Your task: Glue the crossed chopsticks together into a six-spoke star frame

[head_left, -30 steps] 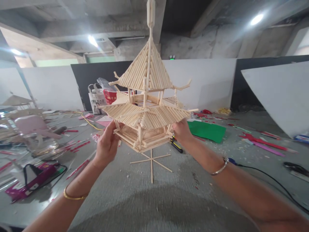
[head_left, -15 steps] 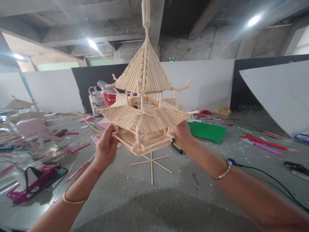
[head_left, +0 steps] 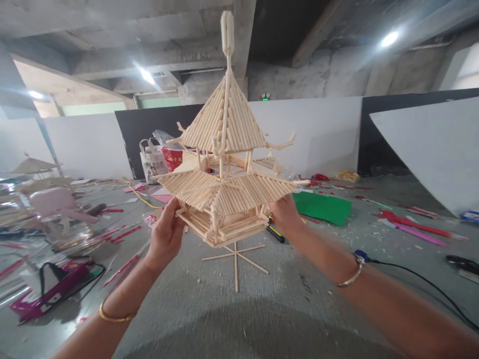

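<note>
A two-tiered pavilion model (head_left: 224, 194) built of pale wooden sticks is held upright in the air between my hands. My left hand (head_left: 166, 232) grips the left side of its lower storey, under the wide lower roof. On the opposite side my right hand (head_left: 286, 214) is closed on the base, its fingertips hidden behind the model. The pointed upper roof carries a tall finial (head_left: 227, 35), and curved sticks stand out at the roof corners. Beneath the model, thin sticks crossed in a star (head_left: 236, 257) lie on the grey surface.
A yellow-and-black cutter (head_left: 276, 233) and a green sheet (head_left: 324, 208) lie behind my right hand. Red and pink strips litter both sides. At left is a magenta tool (head_left: 56, 286); at right runs a black cable (head_left: 415, 271). Bags (head_left: 153, 162) stand at the back.
The pavilion model sits slightly lower in view, so its finial top now shows. Both hands keep their hold, and the background has shifted a little downward too.
</note>
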